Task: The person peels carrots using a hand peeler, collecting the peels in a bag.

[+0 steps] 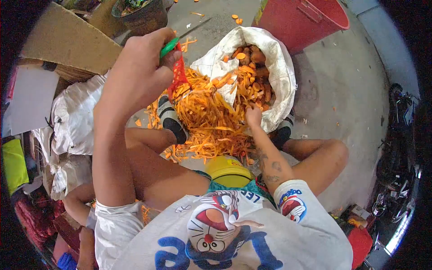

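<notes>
My left hand is raised at the upper left, its fingers wrapped round the green handle of what looks like a knife. A thin dark blade seems to run up and to the right from it. Just below the handle hangs a red dotted strip of mesh or cloth. My right hand reaches to the near edge of a white woven sack, fingers closed among orange carrot pieces; what they grip is hidden. Inside the sack lie unpeeled-looking brown roots and carrot slices. A heap of carrot peelings spreads between my feet.
A red bucket stands beyond the sack and a dark pot at the upper left. Cardboard and a stuffed white sack line the left. A yellow container is between my thighs. A motorcycle stands at right; another person's arm shows lower left.
</notes>
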`<state>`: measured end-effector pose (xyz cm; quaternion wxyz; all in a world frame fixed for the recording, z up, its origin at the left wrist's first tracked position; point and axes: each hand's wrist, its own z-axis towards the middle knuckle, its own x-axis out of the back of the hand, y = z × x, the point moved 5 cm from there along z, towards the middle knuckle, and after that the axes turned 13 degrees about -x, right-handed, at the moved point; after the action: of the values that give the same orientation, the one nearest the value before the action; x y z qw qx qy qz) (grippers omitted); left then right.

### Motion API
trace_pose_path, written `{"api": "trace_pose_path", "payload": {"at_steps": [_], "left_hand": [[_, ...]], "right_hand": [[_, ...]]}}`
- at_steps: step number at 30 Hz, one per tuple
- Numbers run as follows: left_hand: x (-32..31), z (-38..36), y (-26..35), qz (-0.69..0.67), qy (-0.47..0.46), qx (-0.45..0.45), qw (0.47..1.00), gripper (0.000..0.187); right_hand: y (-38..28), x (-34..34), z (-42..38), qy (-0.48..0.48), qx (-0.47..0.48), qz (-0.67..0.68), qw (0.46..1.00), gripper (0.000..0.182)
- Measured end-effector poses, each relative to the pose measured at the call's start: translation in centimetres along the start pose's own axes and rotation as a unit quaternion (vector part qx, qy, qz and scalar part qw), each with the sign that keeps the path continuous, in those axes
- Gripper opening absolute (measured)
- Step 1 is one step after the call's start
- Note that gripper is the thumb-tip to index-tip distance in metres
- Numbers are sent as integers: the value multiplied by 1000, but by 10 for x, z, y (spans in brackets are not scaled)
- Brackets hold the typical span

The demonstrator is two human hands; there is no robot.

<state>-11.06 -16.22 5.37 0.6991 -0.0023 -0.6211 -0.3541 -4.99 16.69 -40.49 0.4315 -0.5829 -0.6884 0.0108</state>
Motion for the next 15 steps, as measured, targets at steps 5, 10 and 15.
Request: {"api": "trace_pose_path", "payload": {"at_steps": [5,10,15], "left_hand": [[0,0,-4,-18,1,0,1000,17],[1,5,-3,-27,-16,8,999,19],[-3,4,-5,-28,-9,-5,1000,21]], "right_hand": [[-11,-1,-24,-14,213,-194,958,49],[-43,31,-27,-90,82,-270,955,45],[-52,-6,14,38,202,-51,977,41]]}}
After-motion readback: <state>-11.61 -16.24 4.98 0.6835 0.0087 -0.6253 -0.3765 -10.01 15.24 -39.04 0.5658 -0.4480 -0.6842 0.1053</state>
